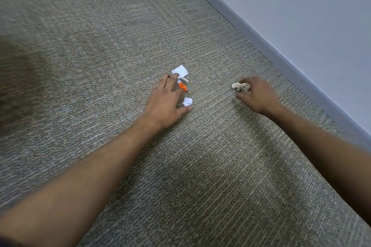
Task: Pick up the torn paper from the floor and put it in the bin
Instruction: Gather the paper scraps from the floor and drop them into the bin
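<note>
Several paper scraps lie on the carpet. A flat white piece (180,70) sits farthest out, and a fingertip of my left hand (166,100) touches its near edge. An orange-and-white scrap (182,86) lies just right of those fingers. A small white crumpled ball (188,101) sits between my left thumb and fingers, with no grip on it. My right hand (255,94) has its fingers curled around a crumpled beige paper (239,86) on the floor. No bin is in view.
Grey-beige carpet (100,46) covers the floor. A grey baseboard (281,54) and a pale wall (301,6) run diagonally along the right side, close behind my right hand. A dark shadow falls at the left edge.
</note>
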The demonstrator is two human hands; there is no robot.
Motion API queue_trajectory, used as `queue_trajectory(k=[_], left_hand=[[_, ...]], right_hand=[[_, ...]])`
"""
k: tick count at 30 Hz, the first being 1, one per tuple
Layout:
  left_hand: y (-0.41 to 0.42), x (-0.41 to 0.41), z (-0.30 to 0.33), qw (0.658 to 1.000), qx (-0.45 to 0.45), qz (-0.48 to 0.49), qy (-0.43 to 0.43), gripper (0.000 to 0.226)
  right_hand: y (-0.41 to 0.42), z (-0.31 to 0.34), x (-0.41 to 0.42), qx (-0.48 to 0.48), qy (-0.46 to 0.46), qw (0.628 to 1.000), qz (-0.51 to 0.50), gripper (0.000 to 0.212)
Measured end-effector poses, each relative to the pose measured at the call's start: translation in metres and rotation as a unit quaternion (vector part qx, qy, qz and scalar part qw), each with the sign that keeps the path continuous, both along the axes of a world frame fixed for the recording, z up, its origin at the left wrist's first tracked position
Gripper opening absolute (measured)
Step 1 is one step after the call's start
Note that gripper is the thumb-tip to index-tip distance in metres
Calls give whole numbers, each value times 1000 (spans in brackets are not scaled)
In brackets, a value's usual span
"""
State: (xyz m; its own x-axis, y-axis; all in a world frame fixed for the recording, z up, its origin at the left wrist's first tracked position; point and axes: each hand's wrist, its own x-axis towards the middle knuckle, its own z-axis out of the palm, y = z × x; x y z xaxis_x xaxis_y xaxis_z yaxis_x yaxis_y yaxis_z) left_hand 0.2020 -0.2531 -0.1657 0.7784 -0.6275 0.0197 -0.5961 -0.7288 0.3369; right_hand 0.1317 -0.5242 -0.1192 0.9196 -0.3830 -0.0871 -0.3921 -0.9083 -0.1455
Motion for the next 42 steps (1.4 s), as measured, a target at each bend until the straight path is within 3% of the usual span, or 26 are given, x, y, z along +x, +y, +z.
queue_trajectory(k=[6,9,17,21,24,28,33,35,42], left_hand=[[-23,19,-16,999,20,-32,-1,50],[-27,23,-20,999,4,-41,-4,43],[-30,33,-20,997,-68,-19,14,31],[-28,35,-15,994,-108,14,12,32],[-19,35,-14,991,-127,34,5,31],[-4,40,-12,988,-144,60,-9,26],[15,49,-8,985,-151,76,-17,26],[21,51,-8,985,-148,84,-16,26],[31,53,-4,983,-151,102,-13,30]], right_hand=[[-19,-21,14,-18,84,996,5,64],[-23,-28,24,-21,98,995,19,57],[-4,-34,43,26,-38,999,23,22],[23,-31,60,120,-55,986,100,20],[48,-32,78,138,-15,973,184,24],[74,-40,101,155,16,963,218,31],[89,-40,119,136,45,964,223,42],[92,-38,123,114,46,965,230,37],[104,-46,128,-65,-6,961,268,31]])
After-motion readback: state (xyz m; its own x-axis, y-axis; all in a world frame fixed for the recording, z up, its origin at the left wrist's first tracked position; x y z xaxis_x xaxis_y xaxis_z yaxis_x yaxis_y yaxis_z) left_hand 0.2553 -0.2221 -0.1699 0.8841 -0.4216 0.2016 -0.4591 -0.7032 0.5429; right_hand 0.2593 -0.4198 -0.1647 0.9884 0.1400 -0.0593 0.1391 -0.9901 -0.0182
